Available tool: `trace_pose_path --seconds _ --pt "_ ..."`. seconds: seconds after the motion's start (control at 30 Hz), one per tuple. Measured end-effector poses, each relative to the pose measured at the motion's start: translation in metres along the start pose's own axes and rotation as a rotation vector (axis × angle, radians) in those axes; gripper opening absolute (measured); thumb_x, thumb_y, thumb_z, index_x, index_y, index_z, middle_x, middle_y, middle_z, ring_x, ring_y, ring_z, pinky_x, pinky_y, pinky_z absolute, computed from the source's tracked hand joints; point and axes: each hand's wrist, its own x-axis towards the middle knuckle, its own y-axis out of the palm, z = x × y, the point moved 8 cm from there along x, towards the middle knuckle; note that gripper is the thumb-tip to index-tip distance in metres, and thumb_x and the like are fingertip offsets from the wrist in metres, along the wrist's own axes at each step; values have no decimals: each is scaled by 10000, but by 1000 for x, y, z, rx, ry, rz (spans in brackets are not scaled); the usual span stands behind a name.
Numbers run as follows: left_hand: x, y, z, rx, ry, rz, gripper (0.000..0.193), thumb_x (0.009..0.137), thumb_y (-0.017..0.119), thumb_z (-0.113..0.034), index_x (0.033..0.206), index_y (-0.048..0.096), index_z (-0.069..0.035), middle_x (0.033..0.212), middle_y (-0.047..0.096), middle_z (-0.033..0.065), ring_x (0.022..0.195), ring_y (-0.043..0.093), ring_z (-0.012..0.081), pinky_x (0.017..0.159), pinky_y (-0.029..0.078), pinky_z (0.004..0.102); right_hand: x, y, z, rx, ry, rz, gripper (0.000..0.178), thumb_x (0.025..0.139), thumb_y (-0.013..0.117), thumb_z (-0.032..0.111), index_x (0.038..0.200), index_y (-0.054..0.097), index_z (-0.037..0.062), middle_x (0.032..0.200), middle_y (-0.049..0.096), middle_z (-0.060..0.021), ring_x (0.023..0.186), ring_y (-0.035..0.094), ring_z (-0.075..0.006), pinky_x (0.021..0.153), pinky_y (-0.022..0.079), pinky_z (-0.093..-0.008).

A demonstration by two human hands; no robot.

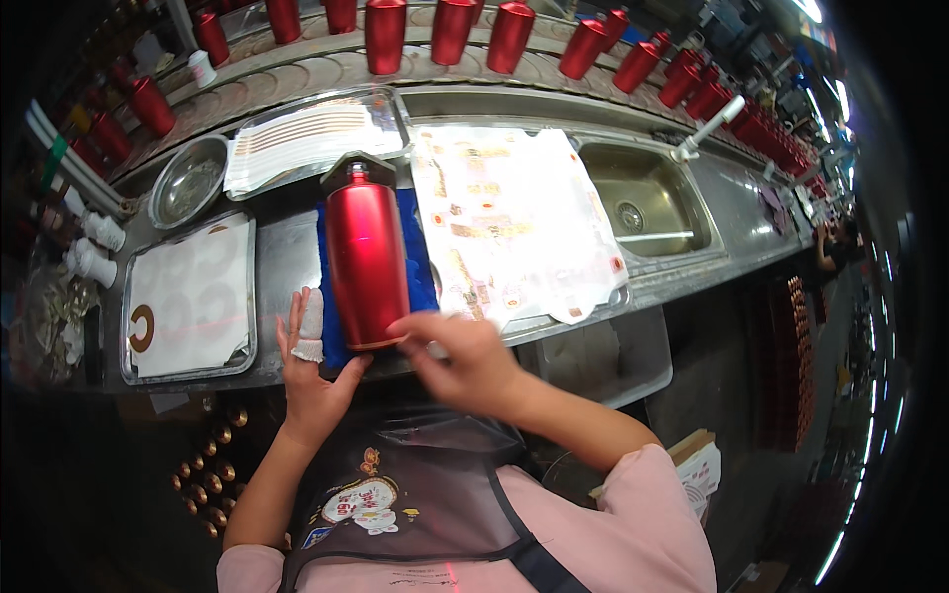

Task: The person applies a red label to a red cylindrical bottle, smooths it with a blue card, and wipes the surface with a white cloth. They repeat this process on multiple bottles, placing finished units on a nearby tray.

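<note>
a red metallic bottle (366,257) is laid on a blue cloth (415,259), its neck pointed away from the person toward a dark support (382,174). the fingertips of the right hand (470,364) are placed at the bottle's base edge, the fingers curled. the left hand (321,390) is spread beside the base, and white wrapping (311,321) is worn on a finger. at left, a pale sheet (193,287) bearing a gold-brown curved piece (148,328) is held in a shallow tray (253,321). at right, gold-printed white sheets (534,232) are spread near a sink (657,188). upright red bottles (452,32) are lined up behind.
</note>
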Motion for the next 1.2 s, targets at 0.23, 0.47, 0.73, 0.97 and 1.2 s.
trace_pose_path --seconds 0.23,0.47,0.73,0.97,1.2 --pt "8 6 -10 -91 -4 52 912 788 846 -235 1544 373 -43 1603 370 219 1526 290 379 1225 116 612 46 -75 -154 -629 402 11 291 902 604 82 1138 767 135 1009 655 -182 915 685 -360 811 555 -430" --pt "11 3 -7 -115 -43 82 996 773 854 -244 1573 308 -10 1577 377 252 1474 367 412 1209 120 630 68 -91 -209 -798 568 154 350 874 599 91 1164 780 168 1087 642 -197 947 678 -372 850 547 -444" --pt "16 2 -3 -104 -56 161 1062 731 879 -274 1577 296 -8 1589 354 265 1495 333 415 1212 103 635 64 -190 -265 -1052 584 55 354 904 577 98 1201 756 175 1103 632 -227 963 690 -402 838 554 -471" --pt "15 -1 -5 -128 -77 214 1129 717 896 -332 1592 260 -12 1603 320 270 1518 272 421 1222 80 624 75 -225 -314 -904 898 -238 527 835 751 448 1140 728 19 1210 634 -258 1100 649 -438 921 536 -489" --pt "2 -3 5 -121 -117 158 1048 804 812 -495 1577 303 -3 1652 215 247 1535 182 434 1230 69 619 84 -279 -417 -917 964 -68 411 677 781 389 807 755 0 857 741 -221 788 737 -368 728 566 -464"
